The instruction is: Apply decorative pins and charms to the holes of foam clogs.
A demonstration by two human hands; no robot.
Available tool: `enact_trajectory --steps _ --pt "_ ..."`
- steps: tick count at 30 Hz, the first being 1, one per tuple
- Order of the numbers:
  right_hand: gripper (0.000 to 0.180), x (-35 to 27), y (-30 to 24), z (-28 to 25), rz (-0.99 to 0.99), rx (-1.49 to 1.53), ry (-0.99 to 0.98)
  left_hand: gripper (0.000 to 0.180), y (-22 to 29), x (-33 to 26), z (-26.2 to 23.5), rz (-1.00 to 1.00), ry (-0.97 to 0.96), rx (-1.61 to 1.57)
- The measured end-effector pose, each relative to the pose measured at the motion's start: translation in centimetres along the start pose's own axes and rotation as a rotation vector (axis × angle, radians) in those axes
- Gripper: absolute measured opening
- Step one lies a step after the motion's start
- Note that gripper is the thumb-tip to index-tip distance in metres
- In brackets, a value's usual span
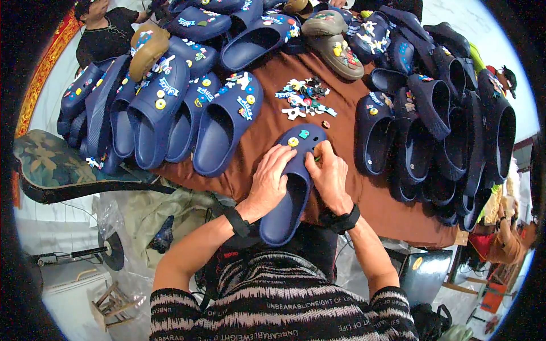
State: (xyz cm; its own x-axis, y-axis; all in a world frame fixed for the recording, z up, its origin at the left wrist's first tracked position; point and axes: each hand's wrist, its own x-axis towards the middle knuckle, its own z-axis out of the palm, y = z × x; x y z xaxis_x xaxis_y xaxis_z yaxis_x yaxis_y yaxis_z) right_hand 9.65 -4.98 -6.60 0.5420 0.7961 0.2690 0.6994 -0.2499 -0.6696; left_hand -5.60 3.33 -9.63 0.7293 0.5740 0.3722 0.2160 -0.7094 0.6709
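A navy blue clog [291,196] lies lengthwise on the brown tablecloth [352,136] in front of me. My left hand [271,177] grips its left side, fingers spread over the upper. My right hand [328,173] rests on its right side, fingertips pressing at the toe where small charms, a yellow one and a teal one, sit in the holes. A heap of small colourful charms [305,98] lies on the cloth just beyond the clog.
Decorated navy clogs [224,125] are piled at the left, plain navy clogs [438,131] stacked at the right, brown and olive clogs [335,45] at the back. Another person [105,28] sits at the far left. A camouflage cushion [51,162] lies left of the table.
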Motion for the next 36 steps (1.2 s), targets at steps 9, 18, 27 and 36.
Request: enact_trajectory --steps 9,18,27,36 --pt "0.016 6.0 2.1 0.0 -0.217 -0.166 0.077 0.064 0.5 0.1 -0.3 -0.032 -0.025 -0.060" --pt "0.021 14.3 4.4 0.0 -0.189 -0.154 0.024 0.063 0.7 0.0 -0.1 -0.044 -0.017 -0.087" --pt "0.020 9.0 3.1 0.4 -0.462 -0.254 -0.310 0.061 0.3 0.0 -0.2 -0.028 0.004 -0.038" --pt "0.030 9.7 2.6 -0.1 -0.385 -0.328 -0.424 0.062 0.3 0.1 0.0 -0.034 -0.015 -0.041"
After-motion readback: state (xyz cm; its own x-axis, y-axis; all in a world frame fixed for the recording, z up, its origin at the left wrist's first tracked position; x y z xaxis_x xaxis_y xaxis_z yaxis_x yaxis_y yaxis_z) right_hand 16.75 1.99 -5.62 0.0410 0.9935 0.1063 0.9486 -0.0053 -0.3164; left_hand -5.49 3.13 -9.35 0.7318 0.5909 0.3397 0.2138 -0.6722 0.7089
